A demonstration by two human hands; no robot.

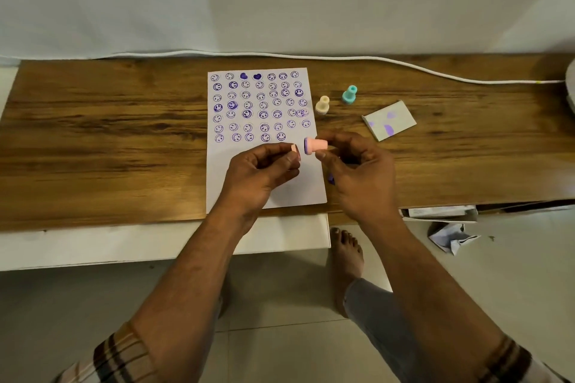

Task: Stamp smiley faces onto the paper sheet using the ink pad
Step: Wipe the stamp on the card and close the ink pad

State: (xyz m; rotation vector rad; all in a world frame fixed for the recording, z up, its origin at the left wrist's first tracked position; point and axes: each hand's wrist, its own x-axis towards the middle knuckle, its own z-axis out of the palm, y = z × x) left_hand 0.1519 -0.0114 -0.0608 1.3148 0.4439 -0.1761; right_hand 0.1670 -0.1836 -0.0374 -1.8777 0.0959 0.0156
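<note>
A white paper sheet [264,190] lies on the wooden table, its upper part filled with several rows of purple smiley prints. My right hand [357,171] holds a pink stamp [316,145] sideways above the sheet's right edge, its purple inked face turned left. My left hand [261,171] pinches a small pink cap [294,149] just left of that face, a short gap between them. A small purple item [331,179] shows under my right hand; what it is I cannot tell.
A cream stamp [322,104] and a teal stamp [349,94] stand right of the sheet. A purple-smeared white box [389,120] lies further right. A white cable [404,65] runs along the table's back. Crumpled paper [451,236] lies on the floor.
</note>
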